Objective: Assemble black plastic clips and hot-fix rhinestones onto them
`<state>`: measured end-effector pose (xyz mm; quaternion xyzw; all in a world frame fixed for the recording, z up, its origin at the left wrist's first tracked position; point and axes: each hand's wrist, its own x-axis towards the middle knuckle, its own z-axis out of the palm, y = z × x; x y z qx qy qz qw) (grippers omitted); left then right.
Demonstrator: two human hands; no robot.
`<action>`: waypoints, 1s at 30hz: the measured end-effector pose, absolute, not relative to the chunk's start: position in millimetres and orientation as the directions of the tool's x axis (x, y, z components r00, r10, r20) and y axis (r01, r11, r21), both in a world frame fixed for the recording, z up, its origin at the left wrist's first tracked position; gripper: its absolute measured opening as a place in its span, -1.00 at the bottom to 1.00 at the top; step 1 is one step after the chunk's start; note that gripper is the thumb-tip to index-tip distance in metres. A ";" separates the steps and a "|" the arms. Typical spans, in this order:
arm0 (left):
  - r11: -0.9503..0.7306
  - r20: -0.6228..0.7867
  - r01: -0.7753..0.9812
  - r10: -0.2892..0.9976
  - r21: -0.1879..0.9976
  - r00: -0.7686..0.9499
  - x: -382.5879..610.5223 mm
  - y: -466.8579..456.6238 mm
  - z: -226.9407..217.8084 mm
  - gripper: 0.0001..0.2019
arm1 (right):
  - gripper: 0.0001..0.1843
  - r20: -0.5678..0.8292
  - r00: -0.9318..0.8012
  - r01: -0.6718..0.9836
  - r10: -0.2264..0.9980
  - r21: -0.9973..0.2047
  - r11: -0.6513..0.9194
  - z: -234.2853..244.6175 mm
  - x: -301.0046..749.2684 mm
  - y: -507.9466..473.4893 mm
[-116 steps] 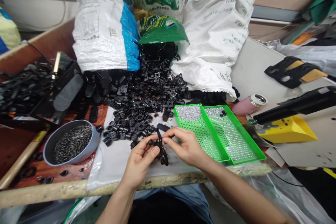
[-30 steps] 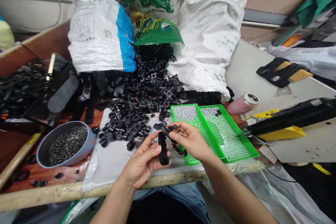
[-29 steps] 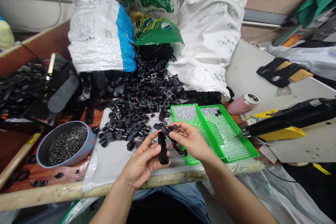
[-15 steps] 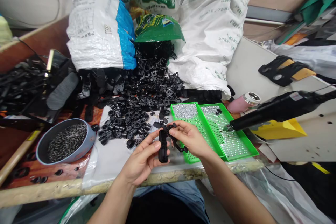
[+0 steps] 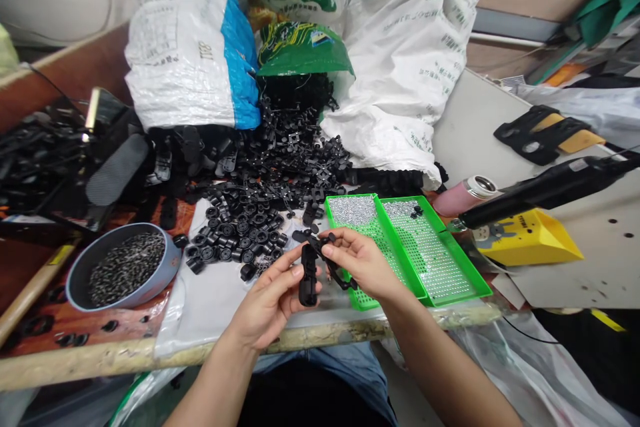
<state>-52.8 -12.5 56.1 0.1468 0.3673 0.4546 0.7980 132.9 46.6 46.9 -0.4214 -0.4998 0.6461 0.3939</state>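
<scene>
My left hand (image 5: 270, 297) and my right hand (image 5: 363, 267) hold a black moulded plastic piece (image 5: 309, 283) above a white plastic sheet (image 5: 200, 307). The left fingers wrap its long upright body. My right fingertips pinch a thin branch at its upper end, and a short arm of the piece hangs beside the right palm. Just beyond the hands lie loose black plastic rings (image 5: 235, 233), spreading back into a large heap of black moulded parts (image 5: 295, 160). My right hand is over the near end of the green perforated trays (image 5: 463, 263).
Silver beads fill a grey bowl (image 5: 170, 267) at left. A black pen-shaped tool (image 5: 545, 190) hangs above a yellow wedge (image 5: 530, 240), near a pink flask (image 5: 463, 197). White woven sacks (image 5: 400, 67) stand behind the heap. The table's wooden front edge (image 5: 100, 353) runs below my hands.
The black tool has moved up and right, away from the trays. Both hands keep the same hold, with the piece a little lower and the view shifted slightly.
</scene>
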 end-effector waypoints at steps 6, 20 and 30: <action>0.494 -0.432 -0.593 0.864 0.636 0.258 -54.0 -13.2 49.7 -0.51 | -0.65 -0.030 -0.277 -0.074 0.960 -0.996 -0.052 51.1 131.9 37.4; 0.449 -0.343 -0.577 0.893 0.682 0.291 -48.9 -19.6 63.1 -0.52 | -0.63 -0.126 -0.311 -0.192 0.942 -0.962 -0.192 60.9 136.2 41.9; 0.453 -0.332 -0.578 0.891 0.679 0.309 -48.0 -19.5 64.0 -0.51 | -0.63 -0.137 -0.323 -0.248 0.937 -0.943 -0.223 54.4 133.0 43.3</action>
